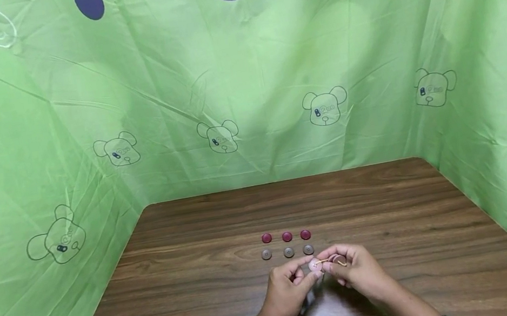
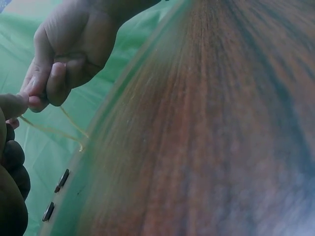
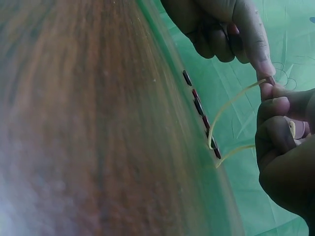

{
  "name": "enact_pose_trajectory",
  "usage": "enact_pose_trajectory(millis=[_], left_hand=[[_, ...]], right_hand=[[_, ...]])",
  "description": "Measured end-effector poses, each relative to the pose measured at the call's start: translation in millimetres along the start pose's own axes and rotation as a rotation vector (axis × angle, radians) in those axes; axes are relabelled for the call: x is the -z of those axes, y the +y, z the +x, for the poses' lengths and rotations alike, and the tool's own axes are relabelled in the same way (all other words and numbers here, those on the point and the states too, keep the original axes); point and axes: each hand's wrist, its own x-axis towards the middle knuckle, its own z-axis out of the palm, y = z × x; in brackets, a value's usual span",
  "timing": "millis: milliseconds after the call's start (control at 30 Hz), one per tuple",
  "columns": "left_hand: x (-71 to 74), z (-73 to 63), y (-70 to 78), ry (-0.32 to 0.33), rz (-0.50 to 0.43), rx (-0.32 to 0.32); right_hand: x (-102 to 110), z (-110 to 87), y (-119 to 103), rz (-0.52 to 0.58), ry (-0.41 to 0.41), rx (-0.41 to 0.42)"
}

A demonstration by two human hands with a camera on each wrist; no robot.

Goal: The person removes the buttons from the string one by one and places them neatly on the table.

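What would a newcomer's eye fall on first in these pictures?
Probably the bright green curtain with bear-face outlines, rising behind and beside the brown table. Next, low in the head view, the left hand pinches a pale pink button, with a yellow cord running to the right hand. Just beyond the hands lie three dark red buttons behind three grey ones.

Round pale-pink button, holes visible, is pinched at its edge in the left grip, face toward the head camera, and a thin yellow cord runs from it to the right grip, beside pinkish-brown buttons bunched there.
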Motion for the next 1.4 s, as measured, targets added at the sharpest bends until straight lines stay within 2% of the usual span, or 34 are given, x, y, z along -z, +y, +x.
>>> enact_pose_trajectory(millis=[200, 633, 767, 1033, 1333, 1400], left_hand=[[-0.2, 1.2, 1.4, 0.004, 0.009, 0.001], [1.7, 1.7, 0.9, -0.020, 0.027, 0.012], [2.0, 1.5, 1.7, -0.033, 0.044, 0.023], [4.0, 1.5, -1.8, -0.050, 0.068, -0.023], [6.1, 2.0, -0.7, -0.065, 0.087, 0.027], [6.4, 2.3, -1.3, -0.066, 0.092, 0.021]], right_hand=[[0.4, 0.6, -1.9, 0.031, 0.015, -0.020], [-1.1, 0.9, -2.8, -0.014, 0.144, -0.038], [-0.6, 0.8, -2.5, -0.014, 0.129, -0.029], [2.1, 0.4, 0.6, -0.068, 0.061, 0.000], [2.5, 0.3, 0.5, -0.066, 0.079, -0.019], [2.7, 0.3, -0.3, -0.060, 0.089, -0.027]])
